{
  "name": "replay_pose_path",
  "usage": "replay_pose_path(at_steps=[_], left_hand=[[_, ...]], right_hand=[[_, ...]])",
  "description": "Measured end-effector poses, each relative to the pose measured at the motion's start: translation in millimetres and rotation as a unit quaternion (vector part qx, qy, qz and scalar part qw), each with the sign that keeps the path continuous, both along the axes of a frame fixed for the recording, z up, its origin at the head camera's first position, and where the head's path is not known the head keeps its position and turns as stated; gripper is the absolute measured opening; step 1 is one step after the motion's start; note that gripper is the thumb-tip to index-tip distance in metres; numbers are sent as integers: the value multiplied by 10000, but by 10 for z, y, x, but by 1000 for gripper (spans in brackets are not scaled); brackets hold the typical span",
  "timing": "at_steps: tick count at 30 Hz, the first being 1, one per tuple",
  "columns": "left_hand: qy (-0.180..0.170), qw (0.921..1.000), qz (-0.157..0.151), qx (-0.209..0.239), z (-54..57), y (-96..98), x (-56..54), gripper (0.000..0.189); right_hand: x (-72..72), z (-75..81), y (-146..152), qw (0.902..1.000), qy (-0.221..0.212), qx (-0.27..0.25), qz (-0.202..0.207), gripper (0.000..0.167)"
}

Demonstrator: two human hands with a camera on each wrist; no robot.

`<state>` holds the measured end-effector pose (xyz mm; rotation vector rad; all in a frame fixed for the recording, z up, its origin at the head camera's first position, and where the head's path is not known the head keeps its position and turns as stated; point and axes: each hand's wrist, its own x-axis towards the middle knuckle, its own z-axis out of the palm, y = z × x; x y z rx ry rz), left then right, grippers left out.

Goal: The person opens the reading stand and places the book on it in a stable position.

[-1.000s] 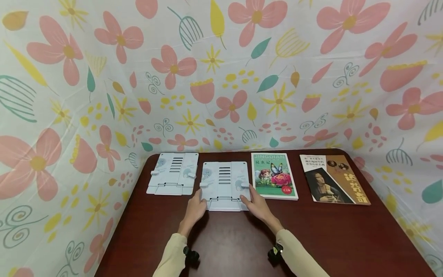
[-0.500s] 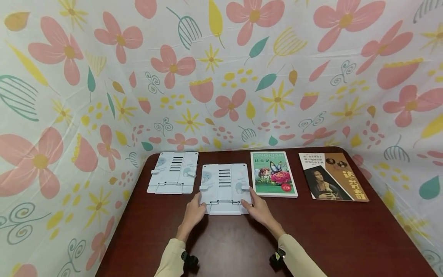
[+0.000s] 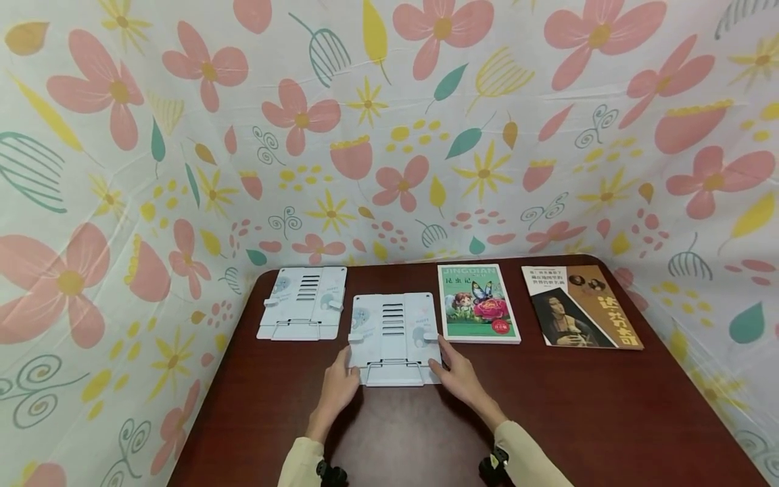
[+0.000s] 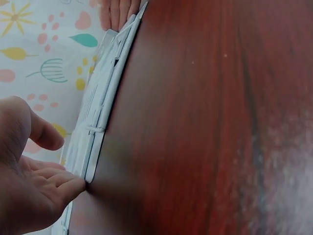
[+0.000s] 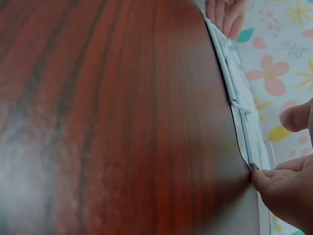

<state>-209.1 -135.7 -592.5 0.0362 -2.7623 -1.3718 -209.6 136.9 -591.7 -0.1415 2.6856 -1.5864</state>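
Note:
A white folding book stand (image 3: 394, 331), with slots, two side clips and a wire flap along its near edge, lies flat at the middle of the table. My left hand (image 3: 337, 385) touches its left side near the front corner, and my right hand (image 3: 459, 379) touches the right side opposite. In the left wrist view the left thumb (image 4: 46, 134) is lifted apart from the fingers, which rest against the stand's edge. The right wrist view shows the right thumb (image 5: 296, 117) raised likewise, with fingertips (image 5: 259, 177) right at the stand's edge.
A second white book stand (image 3: 302, 303) lies at the back left of the dark red table (image 3: 572, 419). To the right are a green children's book (image 3: 477, 303) and a brown book with a portrait (image 3: 581, 308). Flower-patterned cloth (image 3: 389, 155) walls the back and sides.
The middle book stand has slid towards me, with both hands moving back alongside it. The other stand and the two books have stayed in place.

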Motion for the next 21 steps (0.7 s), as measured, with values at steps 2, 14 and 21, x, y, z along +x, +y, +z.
replay_pose_path(at_steps=[2, 14, 21], left_hand=[[52, 9999, -28, 146, -2, -44, -23, 50], [-731, 9844, 78, 1596, 76, -332, -903, 29], [-1024, 9832, 341, 1471, 103, -262, -1149, 25]], right_hand=[[-4, 32, 31, 9996, 112, -4, -260, 56], [165, 162, -177, 9955, 168, 863, -345, 4], [127, 163, -263, 9933, 57, 1093, -373, 4]])
